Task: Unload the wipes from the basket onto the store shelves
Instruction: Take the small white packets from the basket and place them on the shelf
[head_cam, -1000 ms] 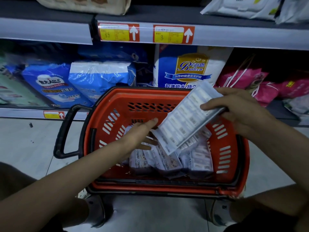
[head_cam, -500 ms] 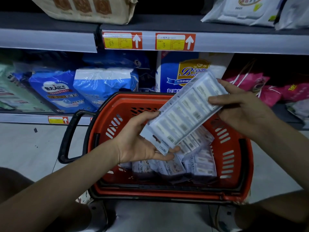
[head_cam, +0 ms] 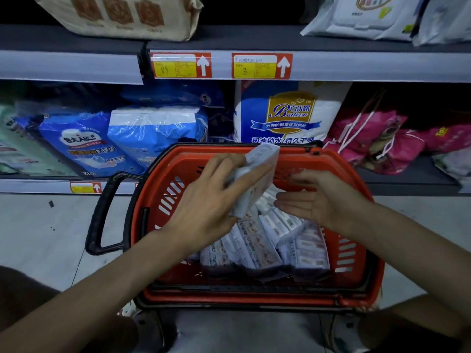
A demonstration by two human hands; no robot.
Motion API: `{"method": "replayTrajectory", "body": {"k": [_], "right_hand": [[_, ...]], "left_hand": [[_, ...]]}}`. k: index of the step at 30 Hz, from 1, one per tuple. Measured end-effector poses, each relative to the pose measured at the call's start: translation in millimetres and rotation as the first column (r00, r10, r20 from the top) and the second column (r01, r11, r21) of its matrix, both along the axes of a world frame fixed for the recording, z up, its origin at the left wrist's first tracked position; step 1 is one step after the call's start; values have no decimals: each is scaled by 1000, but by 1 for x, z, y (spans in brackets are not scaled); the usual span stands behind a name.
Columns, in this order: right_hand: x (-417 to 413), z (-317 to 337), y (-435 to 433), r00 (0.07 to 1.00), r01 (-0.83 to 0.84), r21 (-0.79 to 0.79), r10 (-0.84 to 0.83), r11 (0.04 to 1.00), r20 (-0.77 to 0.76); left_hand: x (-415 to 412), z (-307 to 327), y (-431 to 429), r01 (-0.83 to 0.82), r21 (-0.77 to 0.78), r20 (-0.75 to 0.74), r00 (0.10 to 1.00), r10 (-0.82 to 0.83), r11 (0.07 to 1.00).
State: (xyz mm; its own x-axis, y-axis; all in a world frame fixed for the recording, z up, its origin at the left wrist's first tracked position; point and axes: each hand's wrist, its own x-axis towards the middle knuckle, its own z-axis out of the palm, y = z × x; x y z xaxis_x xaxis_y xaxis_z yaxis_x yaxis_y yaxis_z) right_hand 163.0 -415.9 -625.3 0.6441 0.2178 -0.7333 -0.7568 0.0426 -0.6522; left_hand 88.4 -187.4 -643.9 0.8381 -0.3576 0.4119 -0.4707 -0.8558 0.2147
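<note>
An orange basket (head_cam: 369, 253) with a black handle stands on the floor in front of me. Several white wipes packs (head_cam: 270, 248) lie inside it. My left hand (head_cam: 204, 200) grips one long white wipes pack (head_cam: 257, 174) above the basket, turned on edge and blurred. My right hand (head_cam: 316, 200) hovers just to the right of that pack, palm up, fingers straight, holding nothing.
A low shelf (head_cam: 407, 184) behind the basket carries blue diaper bags (head_cam: 84, 146), a white and blue pack (head_cam: 288, 115) and pink bags (head_cam: 377, 138). The upper shelf (head_cam: 356, 64) has price tags, a beige pack (head_cam: 122, 14) and white wipes packs (head_cam: 364, 14).
The long pack passed from my right hand to my left hand. My right hand let go and opened. The pack turned on edge above the basket.
</note>
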Motion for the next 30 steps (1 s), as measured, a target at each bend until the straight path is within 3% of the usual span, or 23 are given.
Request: {"method": "replayTrajectory", "body": {"k": [4,6,10,15,19,21,23,25,28,30], "right_hand": [[-5,2,5,991,-131,7,131,991,-16],[-8,1,8,986,-163,33,164,986,-18],[-16,-5,13,984,-175,52,173,983,37],[-23,-18,16,995,-88,67,85,994,46],[-23,-20,12,989,-81,-26,84,996,124],[-22,-15,12,963,-46,-95,69,994,262],[-23,-6,14,916,-15,-130,66,991,395],[-24,2,19,868,-13,-151,86,988,489],[-29,13,24,798,-28,-131,102,991,594],[-35,20,26,751,-61,-97,110,993,651]], "left_hand": [[-2,-8,-2,3,74,22,1000,-5,997],[-4,-9,-2,72,153,67,994,-83,986],[-12,-15,-3,260,327,170,929,-327,908],[-19,-17,-14,263,386,225,903,-367,884],[-16,-14,-11,331,433,33,924,-382,838],[-16,-13,-13,301,343,-85,953,-290,890],[-20,-7,-17,154,86,-236,963,-130,984],[-21,1,-20,-49,-226,-404,913,-48,973],[-21,9,-24,-258,-636,-542,821,-183,727],[-20,14,-26,-334,-747,-540,810,-231,575]]}}
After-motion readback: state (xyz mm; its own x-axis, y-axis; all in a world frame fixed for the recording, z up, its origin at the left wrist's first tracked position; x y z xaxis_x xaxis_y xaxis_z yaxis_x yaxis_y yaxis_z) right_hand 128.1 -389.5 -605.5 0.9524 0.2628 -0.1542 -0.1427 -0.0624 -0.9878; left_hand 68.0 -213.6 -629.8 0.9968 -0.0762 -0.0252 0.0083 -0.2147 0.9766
